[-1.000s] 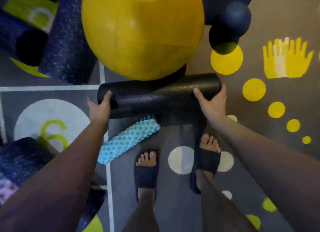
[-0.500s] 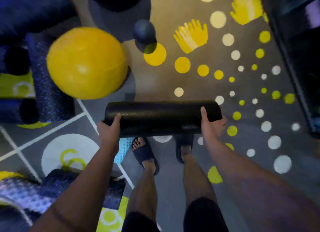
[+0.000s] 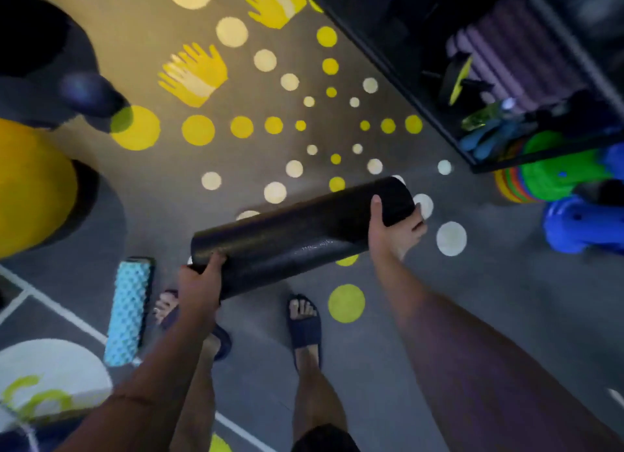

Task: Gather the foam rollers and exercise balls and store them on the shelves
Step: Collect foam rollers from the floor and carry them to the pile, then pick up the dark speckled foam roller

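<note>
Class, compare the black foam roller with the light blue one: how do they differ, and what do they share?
Surface: the black roller is smooth; the light blue roller is knobbly. State: the left hand and right hand hold the black roller up, one near each end; the light blue roller lies untouched on the floor. Both are cylinders, not yet shelved.

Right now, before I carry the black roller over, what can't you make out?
Head view only:
- Shelf interior: dark and blurred; free space unclear.
- Yellow ball: cut off by the left edge.
- Right hand: fingers mostly hidden behind the black roller.
- Small dark ball: motion-blurred.
</note>
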Available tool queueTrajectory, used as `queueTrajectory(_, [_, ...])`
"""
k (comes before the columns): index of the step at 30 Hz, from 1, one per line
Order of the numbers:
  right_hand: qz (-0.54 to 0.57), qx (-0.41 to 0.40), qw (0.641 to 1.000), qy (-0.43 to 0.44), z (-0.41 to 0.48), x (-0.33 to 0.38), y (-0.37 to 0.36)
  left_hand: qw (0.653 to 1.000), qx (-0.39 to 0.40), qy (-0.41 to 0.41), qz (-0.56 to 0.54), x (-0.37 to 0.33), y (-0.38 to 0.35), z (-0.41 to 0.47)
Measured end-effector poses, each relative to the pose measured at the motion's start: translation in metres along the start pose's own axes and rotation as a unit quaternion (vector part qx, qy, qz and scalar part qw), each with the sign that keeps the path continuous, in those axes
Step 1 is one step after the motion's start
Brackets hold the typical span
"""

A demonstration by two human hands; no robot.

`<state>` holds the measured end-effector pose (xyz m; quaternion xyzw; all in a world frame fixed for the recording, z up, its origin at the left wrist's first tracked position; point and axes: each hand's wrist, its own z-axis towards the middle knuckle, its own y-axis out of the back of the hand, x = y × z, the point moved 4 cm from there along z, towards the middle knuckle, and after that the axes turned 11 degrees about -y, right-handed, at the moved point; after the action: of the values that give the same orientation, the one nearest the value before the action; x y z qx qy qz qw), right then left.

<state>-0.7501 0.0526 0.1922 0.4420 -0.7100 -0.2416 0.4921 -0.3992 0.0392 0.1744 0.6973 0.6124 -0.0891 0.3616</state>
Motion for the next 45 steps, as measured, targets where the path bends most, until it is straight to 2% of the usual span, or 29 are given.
queueTrajectory(3, [0.015, 0.07, 0.997, 0.024, 0.043, -0.009, 0.043, 0.998, 0.064, 0.02, 0.022, 0.014, -0.063, -0.046])
queueTrajectory(6, [-0.047, 0.143, 0.989, 0.016, 0.055, -0.032, 0.068, 0.993, 0.038, 0.024, 0.112, 0.021, -0.101, -0.078])
queueTrajectory(9, [-0.107, 0.189, 0.976, 0.018, 0.049, -0.063, 0.082, 0.989, 0.064, 0.06, 0.119, 0.032, -0.127, -0.098])
queueTrajectory(12, [-0.138, 0.219, 0.966, 0.012, 0.038, -0.087, 0.091, 0.983, 0.134, 0.011, 0.124, 0.026, -0.144, -0.117])
queueTrajectory(16, [-0.185, 0.248, 0.95, 0.045, 0.016, -0.107, 0.091, 0.971, 0.155, -0.037, 0.178, 0.02, -0.125, -0.128])
queueTrajectory(21, [-0.248, 0.288, 0.92, 0.098, -0.035, -0.116, 0.063, 0.98, 0.119, -0.005, 0.16, 0.061, -0.055, -0.105])
queueTrajectory(24, [-0.327, 0.335, 0.866, 0.174, -0.084, -0.12, 0.024, 0.988, 0.076, 0.02, 0.132, 0.095, -0.002, -0.09])
queueTrajectory(30, [-0.472, 0.413, 0.695, 0.352, -0.234, -0.136, -0.061, 0.995, -0.015, 0.088, 0.033, 0.196, 0.112, -0.082])
queueTrajectory(34, [-0.501, 0.442, 0.606, 0.431, -0.338, -0.17, -0.106, 0.989, -0.071, 0.132, -0.004, 0.281, 0.191, -0.084])
queueTrajectory(39, [-0.515, 0.453, 0.567, 0.456, -0.444, -0.268, -0.174, 0.971, -0.164, 0.143, -0.095, 0.416, 0.283, -0.053])
queueTrajectory(42, [-0.549, 0.48, 0.496, 0.471, -0.493, -0.357, -0.227, 0.947, -0.222, 0.15, -0.177, 0.51, 0.326, -0.015])
queueTrajectory(43, [-0.555, 0.49, 0.481, 0.47, -0.506, -0.385, -0.244, 0.935, -0.238, 0.158, -0.208, 0.55, 0.332, 0.002])
queueTrajectory(45, [-0.559, 0.502, 0.476, 0.457, -0.525, -0.441, -0.277, 0.913, -0.253, 0.194, -0.257, 0.594, 0.339, 0.021])
